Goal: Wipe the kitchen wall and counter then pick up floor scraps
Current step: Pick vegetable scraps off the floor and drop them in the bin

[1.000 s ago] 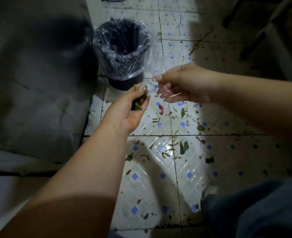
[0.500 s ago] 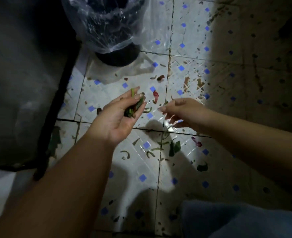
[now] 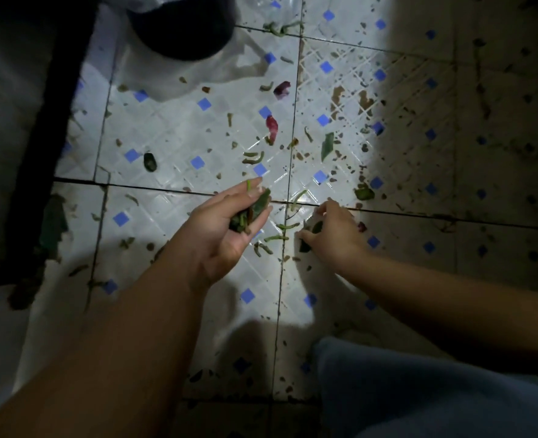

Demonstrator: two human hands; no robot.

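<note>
White tiled floor (image 3: 179, 143) with blue insets, strewn with green and red scraps (image 3: 272, 125). Black bin base (image 3: 182, 33) at top. Left hand (image 3: 226, 229) cupped around gathered green scraps (image 3: 250, 213). Right hand (image 3: 330, 232) down at floor, fingers curled on a dark leaf (image 3: 316, 227).

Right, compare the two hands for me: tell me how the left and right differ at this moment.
The left hand is raised off the floor, cupped around a bundle of green scraps; the right hand is down at the tiled floor, fingertips on a dark green leaf. The left holds many pieces, the right is at a single one. Both are bare and lit by the same bright patch.
</note>
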